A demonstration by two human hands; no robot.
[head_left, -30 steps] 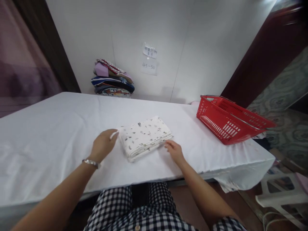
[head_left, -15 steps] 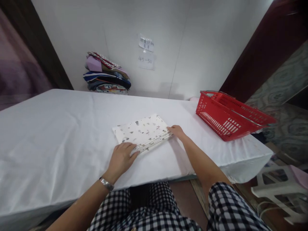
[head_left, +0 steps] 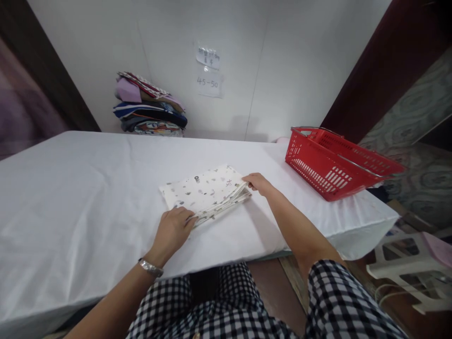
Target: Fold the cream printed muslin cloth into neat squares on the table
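A folded white cloth (head_left: 203, 190) with small scattered prints lies in several layers on the table, its folded edge facing me. At its near left corner, my left hand (head_left: 174, 226) pinches the layers, thumb hidden behind the edge. My right hand (head_left: 257, 182) grips the upper layers at the right corner between thumb and fingers. That corner is raised a little, so a gap shows above the lower layers. A silver bracelet (head_left: 150, 267) circles my left wrist.
White fabric covers the table (head_left: 106, 202). A red plastic basket (head_left: 335, 162) stands at the right end. Against the wall sits a pile of folded fabrics (head_left: 150, 108), with paper signs (head_left: 209, 84) taped nearby. A white plastic stool (head_left: 406, 263) is low on the right.
My right hand has lifted the upper layers at the right corner, parting them from those below. The left hand stays at the near left corner. The view has shifted slightly.
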